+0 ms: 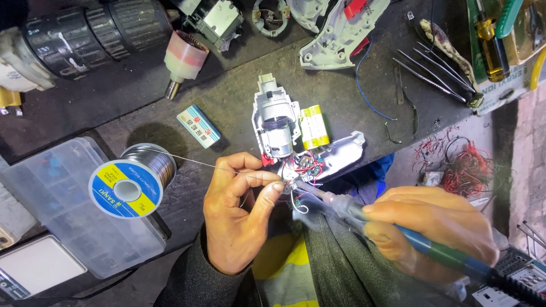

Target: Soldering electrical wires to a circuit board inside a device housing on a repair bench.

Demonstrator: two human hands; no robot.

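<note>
An opened white power-tool shell lies on the dark bench, showing its motor, a yellow cylinder and red wiring. My left hand pinches thin solder wire that runs from a spool with a yellow and blue label, holding its end at the wiring near the shell. My right hand grips a soldering iron with a blue handle; its tip reaches the same spot by my left fingertips.
A clear plastic box sits at left under the spool. A small blue and white packet, a drill chuck, a white housing half, screwdrivers and tangled red wires surround the work.
</note>
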